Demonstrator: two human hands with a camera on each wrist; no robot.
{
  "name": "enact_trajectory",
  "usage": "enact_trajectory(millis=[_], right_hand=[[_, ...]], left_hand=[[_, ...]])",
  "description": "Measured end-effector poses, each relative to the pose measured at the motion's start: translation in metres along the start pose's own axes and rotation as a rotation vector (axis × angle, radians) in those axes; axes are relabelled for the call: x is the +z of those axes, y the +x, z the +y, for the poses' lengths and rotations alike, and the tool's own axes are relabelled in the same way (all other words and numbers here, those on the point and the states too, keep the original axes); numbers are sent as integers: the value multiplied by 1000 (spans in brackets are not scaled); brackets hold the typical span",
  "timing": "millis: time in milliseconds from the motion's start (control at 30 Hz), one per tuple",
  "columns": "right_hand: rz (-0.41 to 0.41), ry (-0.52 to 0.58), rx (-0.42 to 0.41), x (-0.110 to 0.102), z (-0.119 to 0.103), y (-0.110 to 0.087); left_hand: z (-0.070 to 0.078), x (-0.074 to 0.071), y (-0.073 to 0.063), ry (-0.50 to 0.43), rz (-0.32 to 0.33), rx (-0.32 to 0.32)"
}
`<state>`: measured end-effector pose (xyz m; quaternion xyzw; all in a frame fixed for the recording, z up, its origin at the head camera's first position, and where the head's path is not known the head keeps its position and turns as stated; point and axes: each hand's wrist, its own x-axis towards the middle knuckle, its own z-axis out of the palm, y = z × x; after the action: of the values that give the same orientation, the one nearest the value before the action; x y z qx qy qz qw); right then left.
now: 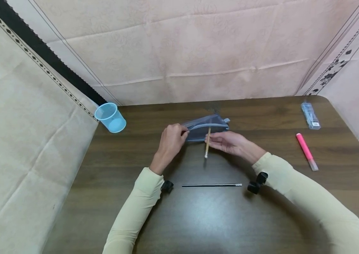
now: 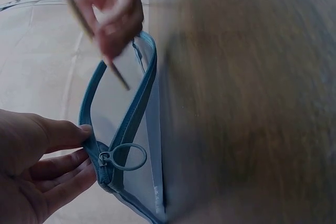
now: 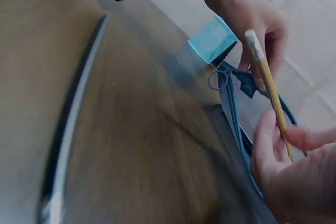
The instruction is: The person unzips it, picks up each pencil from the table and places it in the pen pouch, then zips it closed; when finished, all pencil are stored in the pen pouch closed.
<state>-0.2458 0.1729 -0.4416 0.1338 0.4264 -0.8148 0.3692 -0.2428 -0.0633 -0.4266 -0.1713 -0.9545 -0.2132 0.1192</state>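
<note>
A see-through pencil case with blue zip edging lies near the back of the table, its mouth spread apart. My left hand pinches the case's edge between thumb and fingers, beside the zip pull. Between thumb and fingers, my right hand holds a yellow pencil. The pencil's tip points into the case's mouth and its eraser end points back toward me, as the right wrist view also shows. Nearer to me, a black pencil lies flat on the table.
A blue plastic cup stands at the table's back left corner. To the right lie a pink highlighter and a small blue packet. Pale patterned cloth hangs behind the table.
</note>
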Motion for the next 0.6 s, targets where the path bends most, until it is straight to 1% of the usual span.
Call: enact_trajectory(millis=[100,233,333,400,500,600], right_hand=[[57,105,-38,2,0,15],[118,158,-99,8,-1,31],[169,169,-139,16,-2,42],[210,165,-171,21,-3,48],[284,151,-215,29,-4,56],[359,145,-256,35,-3,62]], left_hand=[[1,1,0,5,-4,-1],[3,0,1,4,-16,-10],[4,0,1,8,-15,-6],[4,0,1,16,-3,9],[3,0,1,23,13,26],[2,0,1,28,19,28]])
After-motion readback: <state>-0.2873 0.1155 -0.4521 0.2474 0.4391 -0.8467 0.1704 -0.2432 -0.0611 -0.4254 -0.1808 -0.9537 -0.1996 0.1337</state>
